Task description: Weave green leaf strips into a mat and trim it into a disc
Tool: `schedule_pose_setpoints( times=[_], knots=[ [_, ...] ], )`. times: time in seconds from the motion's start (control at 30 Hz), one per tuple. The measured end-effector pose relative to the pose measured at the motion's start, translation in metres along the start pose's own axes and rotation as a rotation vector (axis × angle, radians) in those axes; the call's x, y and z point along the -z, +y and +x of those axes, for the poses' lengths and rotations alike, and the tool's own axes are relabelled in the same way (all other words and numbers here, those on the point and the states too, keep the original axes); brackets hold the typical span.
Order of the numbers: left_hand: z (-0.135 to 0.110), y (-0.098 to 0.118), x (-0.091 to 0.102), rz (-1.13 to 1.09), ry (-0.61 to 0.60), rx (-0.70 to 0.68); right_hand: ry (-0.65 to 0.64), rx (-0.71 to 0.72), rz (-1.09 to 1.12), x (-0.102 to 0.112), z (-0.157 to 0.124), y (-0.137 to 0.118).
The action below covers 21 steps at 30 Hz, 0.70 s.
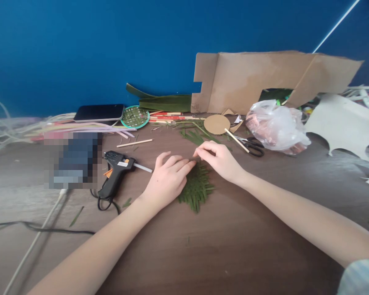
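Note:
A green fringed leaf piece (198,190) lies on the brown table in front of me, its cut strips fanning toward me. My left hand (169,178) presses over its upper left part, fingers bent and closed on it. From the right, my right hand (219,159) pinches at the top end of the leaf piece, thumb and forefinger together. The fingertips of both hands almost meet there and cover that end. Behind them lie more green leaf strips (192,137).
Left stand a black glue gun (117,170) with its cord, a blurred-out device (76,159) on a white cable and a phone (100,112). Behind are a cardboard disc (217,124), scissors (255,148), a plastic bag (276,127) and upright cardboard (240,82).

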<state>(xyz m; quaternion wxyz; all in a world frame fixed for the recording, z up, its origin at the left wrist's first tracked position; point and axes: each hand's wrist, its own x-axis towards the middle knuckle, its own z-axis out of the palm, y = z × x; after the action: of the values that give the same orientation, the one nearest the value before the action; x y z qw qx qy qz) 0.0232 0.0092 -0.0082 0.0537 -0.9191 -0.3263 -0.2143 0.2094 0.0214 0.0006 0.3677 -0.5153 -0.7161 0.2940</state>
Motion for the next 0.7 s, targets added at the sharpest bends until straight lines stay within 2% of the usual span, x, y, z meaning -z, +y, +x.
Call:
schedule_pose_setpoints(
  times=[0.07, 0.2, 0.3, 0.7],
  knots=[
    [-0.0002, 0.0, -0.0006, -0.01, 0.012, 0.023, -0.009, 0.021, -0.059, 0.0018, 0.0007, 0.0041],
    [-0.0001, 0.0001, -0.0013, -0.03, 0.011, 0.052, -0.105, 0.096, -0.203, 0.0025, 0.0003, 0.0091],
    [0.0004, 0.0002, -0.0017, -0.04, 0.015, 0.07, -0.165, 0.102, -0.268, 0.0033, -0.0001, 0.0082],
    [-0.0007, -0.0021, -0.0048, -0.107, -0.027, 0.12, -0.24, 0.072, -0.245, 0.0067, 0.001, 0.0059]
  ],
)
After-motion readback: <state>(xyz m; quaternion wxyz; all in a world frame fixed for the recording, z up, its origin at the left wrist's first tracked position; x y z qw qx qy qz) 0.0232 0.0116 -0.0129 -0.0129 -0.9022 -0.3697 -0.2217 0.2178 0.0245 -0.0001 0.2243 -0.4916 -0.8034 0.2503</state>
